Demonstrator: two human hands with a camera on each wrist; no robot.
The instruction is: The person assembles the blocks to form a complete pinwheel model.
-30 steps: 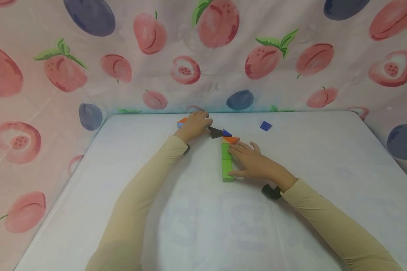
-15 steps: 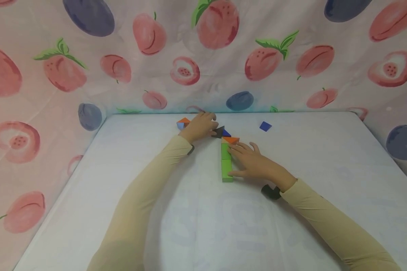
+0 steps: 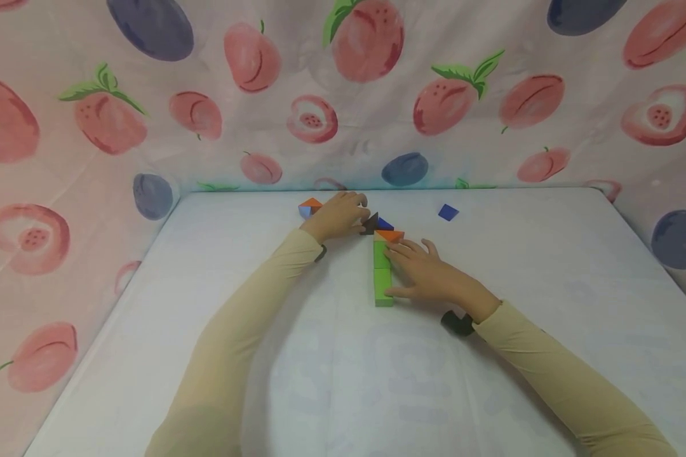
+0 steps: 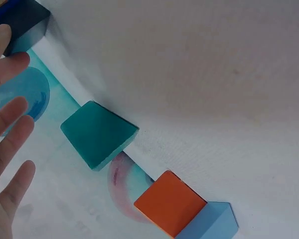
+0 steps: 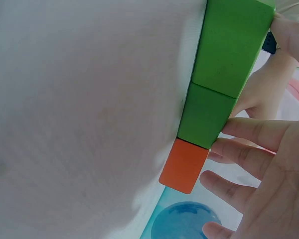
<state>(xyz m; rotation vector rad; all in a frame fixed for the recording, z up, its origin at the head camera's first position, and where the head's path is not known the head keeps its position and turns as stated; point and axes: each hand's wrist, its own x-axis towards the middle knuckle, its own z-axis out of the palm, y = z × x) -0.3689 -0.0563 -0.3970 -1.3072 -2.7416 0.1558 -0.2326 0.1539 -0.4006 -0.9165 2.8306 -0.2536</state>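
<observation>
Two green blocks (image 3: 382, 270) lie end to end in the middle of the table. An orange triangular block (image 3: 390, 235) adjoins their far end, and a blue triangular block (image 3: 384, 224) sits just beyond. To the left of the blue one is a dark triangular block (image 3: 370, 225). My left hand (image 3: 336, 216) reaches over from the left, thumb and index fingertips right at the dark block (image 4: 27, 27), other fingers spread. My right hand (image 3: 425, 270) rests along the right side of the green row, fingertips (image 5: 231, 127) against it and thumb near the front end.
Beyond my left hand are an orange block (image 4: 170, 203), a light blue block (image 4: 209, 221) and a teal block (image 4: 99, 135), which my hand hides in the head view. A blue diamond-shaped block (image 3: 448, 212) lies at the back right. A fruit-print cloth (image 3: 371, 127) hangs behind the table.
My left hand has moved right, and the dark block has shifted right and turned against the blue one. The right hand and green blocks have stayed put.
</observation>
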